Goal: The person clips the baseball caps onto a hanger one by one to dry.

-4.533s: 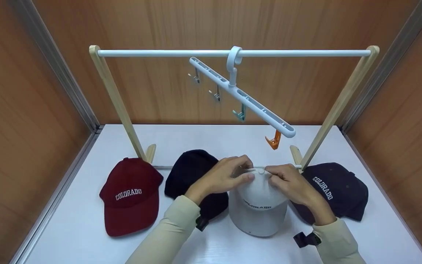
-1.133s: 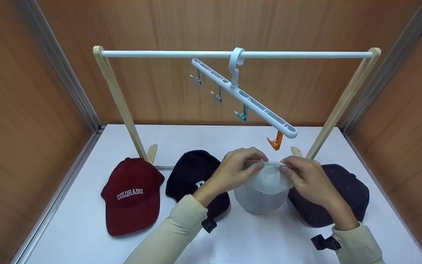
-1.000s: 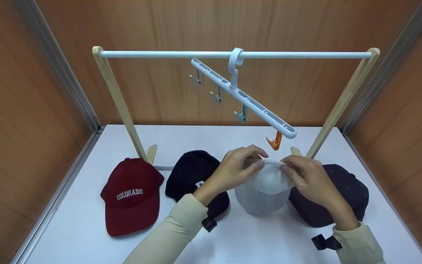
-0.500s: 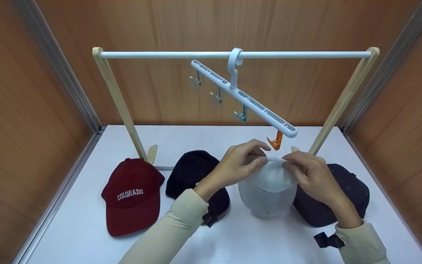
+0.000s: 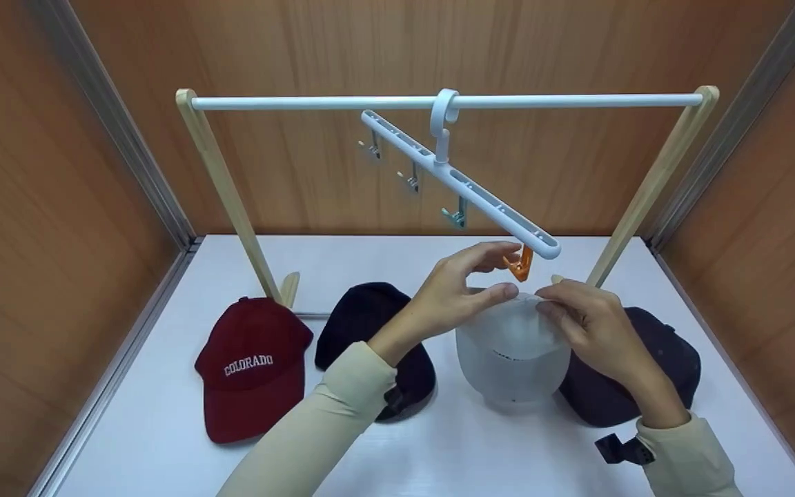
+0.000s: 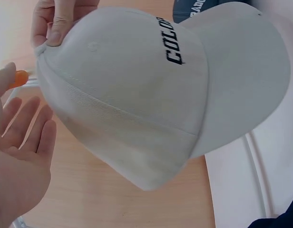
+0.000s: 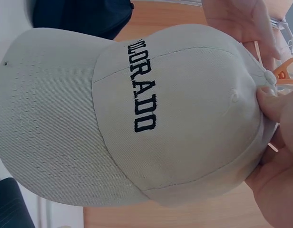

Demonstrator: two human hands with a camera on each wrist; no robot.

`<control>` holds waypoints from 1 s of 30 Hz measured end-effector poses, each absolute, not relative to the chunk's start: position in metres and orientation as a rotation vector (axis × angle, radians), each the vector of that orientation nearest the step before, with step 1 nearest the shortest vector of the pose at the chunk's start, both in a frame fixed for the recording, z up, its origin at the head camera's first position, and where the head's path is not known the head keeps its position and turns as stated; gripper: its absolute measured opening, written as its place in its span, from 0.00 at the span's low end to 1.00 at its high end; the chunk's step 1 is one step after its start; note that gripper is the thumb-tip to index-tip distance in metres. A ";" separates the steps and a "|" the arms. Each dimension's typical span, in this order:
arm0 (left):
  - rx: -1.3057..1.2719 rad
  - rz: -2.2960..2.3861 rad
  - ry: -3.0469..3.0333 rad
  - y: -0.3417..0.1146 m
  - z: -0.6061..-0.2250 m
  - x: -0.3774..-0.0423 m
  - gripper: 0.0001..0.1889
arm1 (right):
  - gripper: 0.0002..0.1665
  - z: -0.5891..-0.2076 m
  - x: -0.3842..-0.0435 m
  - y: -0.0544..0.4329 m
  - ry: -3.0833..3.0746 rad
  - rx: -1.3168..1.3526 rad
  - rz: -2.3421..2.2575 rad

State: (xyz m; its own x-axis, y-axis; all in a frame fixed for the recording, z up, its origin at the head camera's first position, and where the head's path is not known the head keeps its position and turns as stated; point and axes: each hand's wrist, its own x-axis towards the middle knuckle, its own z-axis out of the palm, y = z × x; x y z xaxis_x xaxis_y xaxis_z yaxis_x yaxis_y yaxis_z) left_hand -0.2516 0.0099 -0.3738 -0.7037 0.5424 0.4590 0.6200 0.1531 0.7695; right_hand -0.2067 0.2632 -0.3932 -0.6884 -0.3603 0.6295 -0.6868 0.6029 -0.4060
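Observation:
The right hand (image 5: 594, 328) pinches the crown top of a light grey baseball cap (image 5: 511, 345) between thumb and fingers. The cap hangs brim down; its dark COLORADO lettering shows in both wrist views. The left hand (image 5: 449, 290) is beside the crown top, off the cap, thumb and fingers spread apart. An orange clip (image 5: 520, 264) at the near end of a pale blue hanger (image 5: 473, 188) is between its thumb and fingertips in the head view. In the left wrist view, the left fingers (image 6: 30, 128) extend loosely, with one digit overlapping the clip (image 6: 19, 79).
The hanger hooks over a white rod (image 5: 301, 103) on a wooden-legged rack. Farther along it hang a green clip (image 5: 456, 214) and two grey ones. A maroon cap (image 5: 252, 373), a black cap (image 5: 370, 317) and a dark navy cap (image 5: 635, 373) lie on the white table (image 5: 128, 414).
Both hands raised the grey cap and carried it slightly rightward. The left hand has since let go of the crown and moved up to the orange clip, while the right hand keeps its pinch.

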 end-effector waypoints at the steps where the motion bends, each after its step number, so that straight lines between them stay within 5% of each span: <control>1: -1.182 -1.626 -2.327 0.010 -0.372 -0.252 0.32 | 0.14 -0.393 -0.207 0.263 -2.338 0.828 0.882; 19: -1.215 -1.768 -2.318 0.015 -0.357 -0.253 0.40 | 0.15 -0.389 -0.204 0.265 -2.288 0.842 0.851; 30: -1.258 -1.978 -2.199 0.018 -0.356 -0.256 0.26 | 0.16 -0.388 -0.205 0.265 -2.246 0.867 0.853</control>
State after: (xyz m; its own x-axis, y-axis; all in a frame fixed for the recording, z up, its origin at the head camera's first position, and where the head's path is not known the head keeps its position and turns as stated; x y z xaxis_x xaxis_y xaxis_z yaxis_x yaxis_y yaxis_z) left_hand -0.2563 0.0184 -0.3561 -0.6915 0.5794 0.4313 0.4899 -0.0626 0.8695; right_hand -0.2046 0.2650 -0.3884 -0.6211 -0.3618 0.6952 -0.7321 0.5845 -0.3499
